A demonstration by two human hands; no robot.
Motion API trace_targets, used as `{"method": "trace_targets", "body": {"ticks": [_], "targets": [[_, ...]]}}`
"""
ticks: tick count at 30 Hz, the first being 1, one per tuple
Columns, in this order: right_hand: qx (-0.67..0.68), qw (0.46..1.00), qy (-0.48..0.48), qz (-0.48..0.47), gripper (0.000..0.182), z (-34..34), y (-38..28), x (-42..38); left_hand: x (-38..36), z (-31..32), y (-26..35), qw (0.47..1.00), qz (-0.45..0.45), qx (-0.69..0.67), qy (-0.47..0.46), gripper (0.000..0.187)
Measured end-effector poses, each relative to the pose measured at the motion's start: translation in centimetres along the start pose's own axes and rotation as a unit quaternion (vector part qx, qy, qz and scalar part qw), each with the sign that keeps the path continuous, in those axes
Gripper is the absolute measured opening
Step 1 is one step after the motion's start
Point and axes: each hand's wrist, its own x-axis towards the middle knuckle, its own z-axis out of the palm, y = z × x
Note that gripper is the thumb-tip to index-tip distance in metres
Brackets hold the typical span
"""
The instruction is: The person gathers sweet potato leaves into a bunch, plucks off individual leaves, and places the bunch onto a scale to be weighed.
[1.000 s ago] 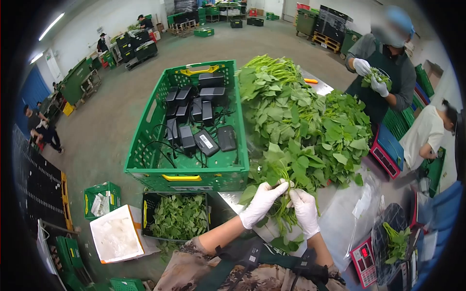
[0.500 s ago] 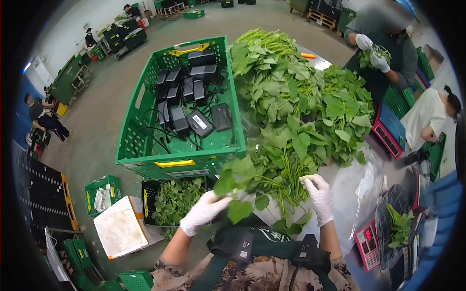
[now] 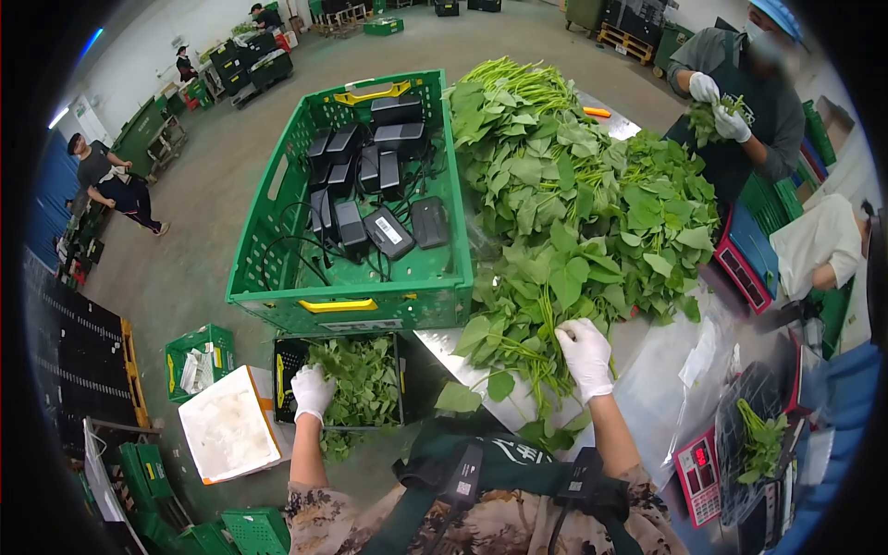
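Presently, L hand [image 3: 313,392] half-curled over crate [image 3: 291,356], R hand [image 3: 586,357] nearly closed at stems [image 3: 546,324]; holds unclear. Pinch lightly, w/o bruising.

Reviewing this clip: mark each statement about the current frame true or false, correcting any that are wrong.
1. The left hand is at the black crate of leaves. True.
2. The right hand is on the red keypad. False: it is at the stems of the leafy pile.
3. The large green crate is full of leaves. False: it holds black boxes with cables.
4. The co-worker holding greens is bare-handed. False: white gloves cover both hands.
5. A small bunch lies beside the red keypad. True.
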Motion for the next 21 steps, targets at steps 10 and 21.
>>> {"method": "trace_targets", "body": {"ticks": [10, 21], "targets": [[-0.093, 0.993, -0.056, 0.049, 0.024, -1.3, -1.8, 0.3, -2.1, -7.7, 13.2, 0.891, 0.247, -0.249, -0.287, 0.042], [0.598, 0.785, -0.086, 0.14, 0.016, -5.6, 0.1, 0.1, -4.2, -12.4, 22.0, 0.797, 0.424, -0.356, -0.243, 0.03]]}}
